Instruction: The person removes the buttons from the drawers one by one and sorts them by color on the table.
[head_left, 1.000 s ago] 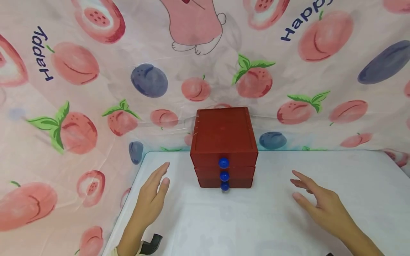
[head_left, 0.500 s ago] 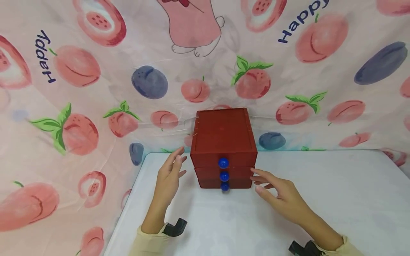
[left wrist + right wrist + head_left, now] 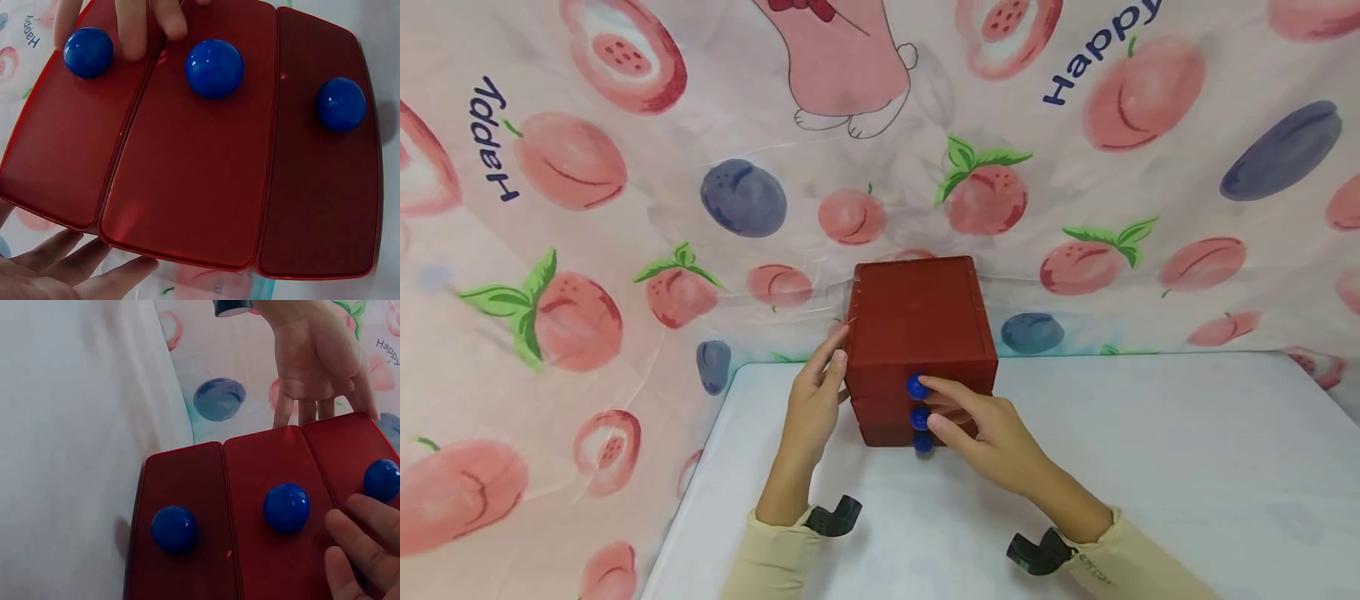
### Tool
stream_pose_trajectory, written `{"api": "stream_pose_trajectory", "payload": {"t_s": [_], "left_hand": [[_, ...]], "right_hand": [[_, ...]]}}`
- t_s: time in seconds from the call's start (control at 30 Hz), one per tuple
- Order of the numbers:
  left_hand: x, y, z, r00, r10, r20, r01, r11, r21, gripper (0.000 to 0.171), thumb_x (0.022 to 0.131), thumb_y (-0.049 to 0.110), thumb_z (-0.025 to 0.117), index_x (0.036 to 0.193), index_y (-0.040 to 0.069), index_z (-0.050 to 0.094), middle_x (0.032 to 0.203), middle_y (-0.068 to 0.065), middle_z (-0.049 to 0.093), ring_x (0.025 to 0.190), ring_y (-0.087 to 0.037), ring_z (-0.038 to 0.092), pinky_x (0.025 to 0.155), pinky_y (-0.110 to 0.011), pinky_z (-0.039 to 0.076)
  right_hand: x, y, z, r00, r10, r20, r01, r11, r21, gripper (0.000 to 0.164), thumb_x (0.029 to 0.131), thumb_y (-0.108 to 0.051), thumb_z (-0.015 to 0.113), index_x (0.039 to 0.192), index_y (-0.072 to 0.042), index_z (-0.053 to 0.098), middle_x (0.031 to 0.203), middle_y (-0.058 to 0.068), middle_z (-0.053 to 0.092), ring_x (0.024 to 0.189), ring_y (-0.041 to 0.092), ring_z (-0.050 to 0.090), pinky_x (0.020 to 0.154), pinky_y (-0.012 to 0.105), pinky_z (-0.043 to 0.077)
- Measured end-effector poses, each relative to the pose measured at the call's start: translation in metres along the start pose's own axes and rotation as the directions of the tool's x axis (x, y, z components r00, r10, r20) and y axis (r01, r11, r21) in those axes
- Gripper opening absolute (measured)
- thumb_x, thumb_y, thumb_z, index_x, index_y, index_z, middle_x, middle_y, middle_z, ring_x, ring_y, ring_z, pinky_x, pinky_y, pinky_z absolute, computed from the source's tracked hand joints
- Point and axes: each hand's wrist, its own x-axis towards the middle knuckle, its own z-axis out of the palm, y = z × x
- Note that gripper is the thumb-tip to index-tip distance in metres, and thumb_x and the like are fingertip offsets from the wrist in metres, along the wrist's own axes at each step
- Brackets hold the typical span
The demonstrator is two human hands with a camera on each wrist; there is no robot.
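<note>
A dark red three-drawer box point(image 3: 917, 317) stands at the back of the table, its drawers closed, with a blue round knob on each. My left hand point(image 3: 811, 417) rests against the box's left side, fingers extended, and the left wrist view shows its fingertips at the edge. In front of the box, my right hand point(image 3: 1003, 442) reaches in from the right. Its index fingertip touches the top knob point(image 3: 917, 387), and the other fingers spread below, uncurled. The right thumb lies beside the middle knob point(image 3: 919, 417); whether it touches is unclear. Below is the bottom knob point(image 3: 922, 442).
A white table point(image 3: 1150, 450) extends to both sides and in front of the box. Behind and to the left hangs a fruit-printed cloth point(image 3: 850, 150). Both wrists carry black camera mounts, such as the right mount point(image 3: 1039, 552).
Both hands have moved inward to the box. The left hand now meets its left side, and the right hand has come left to the top knob. The box stays in place.
</note>
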Motion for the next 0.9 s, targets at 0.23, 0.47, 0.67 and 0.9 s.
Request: {"api": "stream_pose_trajectory", "payload": {"t_s": [0.23,0.47,0.67,0.9], "left_hand": [[-0.001,-0.003,0.003,1.0,-0.029,-0.001,0.029,1.0,0.003,0.044,0.106,0.044,0.051,0.149,0.036,0.052,0.158,0.003,0.045,0.133,-0.033,0.057,0.1,-0.059,0.053],[-0.001,-0.006,0.004,0.999,-0.041,0.007,0.041,0.999,-0.002,0.043,0.107,0.046,0.048,0.149,0.037,0.052,0.158,0.001,0.044,0.139,-0.033,0.052,0.096,-0.065,0.052],[-0.001,-0.007,0.005,0.999,-0.035,0.011,0.035,0.999,-0.021,0.043,0.107,0.045,0.05,0.148,0.034,0.053,0.155,-0.002,0.048,0.137,-0.033,0.053,0.093,-0.065,0.053],[0.0,-0.005,0.004,0.999,-0.031,0.009,0.031,0.999,-0.018,0.041,0.106,0.045,0.05,0.146,0.035,0.055,0.154,-0.002,0.049,0.137,-0.032,0.053,0.091,-0.066,0.053]], "right_hand": [[0.015,-0.004,0.011,0.997,0.057,-0.057,-0.054,0.998,0.039,0.039,0.1,-0.029,0.067,0.139,-0.028,0.062,0.11,-0.003,0.077,0.089,0.005,0.073,0.079,0.026,0.061],[0.026,-0.009,0.022,0.969,0.176,-0.173,-0.153,0.979,0.137,0.028,0.095,-0.037,0.073,0.121,-0.028,0.074,0.092,-0.007,0.076,0.078,0.007,0.073,0.068,0.027,0.061],[0.032,-0.011,0.029,0.933,0.248,-0.262,-0.201,0.961,0.192,0.018,0.089,-0.033,0.081,0.105,-0.024,0.08,0.085,-0.006,0.077,0.068,0.009,0.072,0.062,0.028,0.061],[0.036,-0.014,0.03,0.922,0.264,-0.282,-0.22,0.959,0.179,0.012,0.089,-0.023,0.082,0.1,-0.021,0.081,0.083,-0.005,0.077,0.064,0.01,0.069,0.057,0.029,0.059]]}}
